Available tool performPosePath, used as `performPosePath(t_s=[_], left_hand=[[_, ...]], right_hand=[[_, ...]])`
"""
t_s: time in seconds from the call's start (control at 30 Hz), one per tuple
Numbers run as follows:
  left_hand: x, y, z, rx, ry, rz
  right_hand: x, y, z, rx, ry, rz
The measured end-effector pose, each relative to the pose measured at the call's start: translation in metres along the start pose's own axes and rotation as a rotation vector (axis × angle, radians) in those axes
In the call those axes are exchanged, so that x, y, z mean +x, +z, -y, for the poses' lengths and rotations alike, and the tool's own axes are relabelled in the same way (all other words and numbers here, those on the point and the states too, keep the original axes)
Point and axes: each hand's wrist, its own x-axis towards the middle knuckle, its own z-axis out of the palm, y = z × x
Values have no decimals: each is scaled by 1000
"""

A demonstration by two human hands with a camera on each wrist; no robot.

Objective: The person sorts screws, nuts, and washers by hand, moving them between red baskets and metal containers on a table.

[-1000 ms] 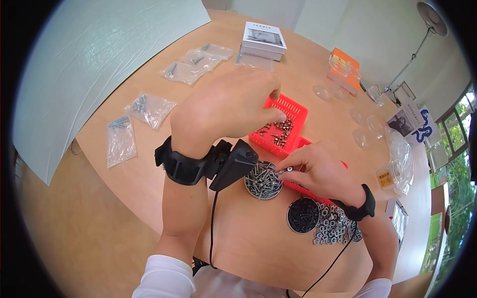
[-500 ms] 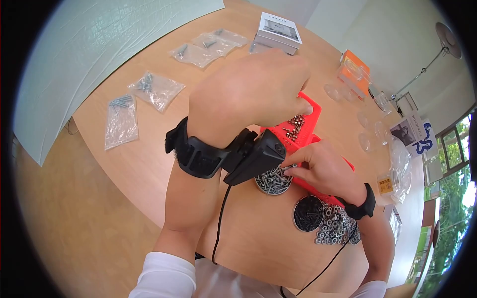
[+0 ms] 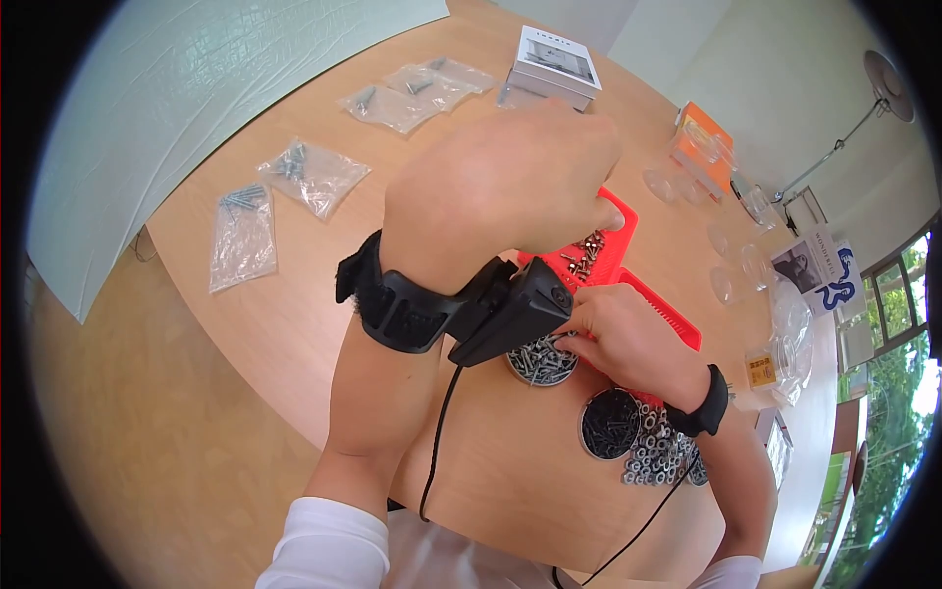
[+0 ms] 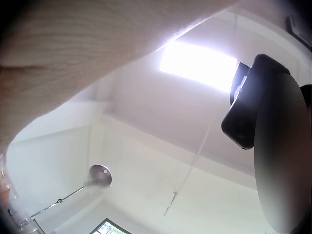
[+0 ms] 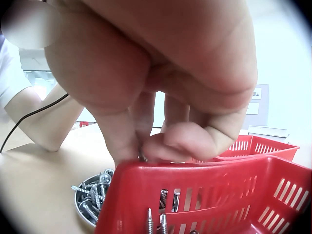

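Observation:
In the head view my right hand is bent over a round dish of silver screws. Its thumb and fingers pinch a small screw, mostly hidden, in the right wrist view. Close below those fingers stands the near red basket, with a few pointed screws inside. My left hand reaches over the far red basket, which holds coppery screws. Its thumb overlaps that basket, while the other fingers are hidden behind the hand; I cannot tell whether they hold anything.
Beside the right wrist sit a dish of black screws and a spread of nuts. Plastic bags of bolts lie left. White boxed books, an orange box and clear round lids stand farther back.
The head view has shifted, so the table appears farther right. My left hand has moved across the far basket, away from its near-left side. My right hand has lowered, its screw now hidden from above.

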Motion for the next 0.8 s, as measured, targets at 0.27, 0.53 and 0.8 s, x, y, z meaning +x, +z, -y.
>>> performPosePath(t_s=[0.27,0.53,0.8], left_hand=[[0,-3,-3,0,55,-14],[-1,-2,-4,-44,67,-28],[-4,3,-2,-27,72,-76]], right_hand=[[-1,-10,-6,-9,30,-91],[11,-2,-8,-247,26,-156],[17,15,9,-533,46,-201]])
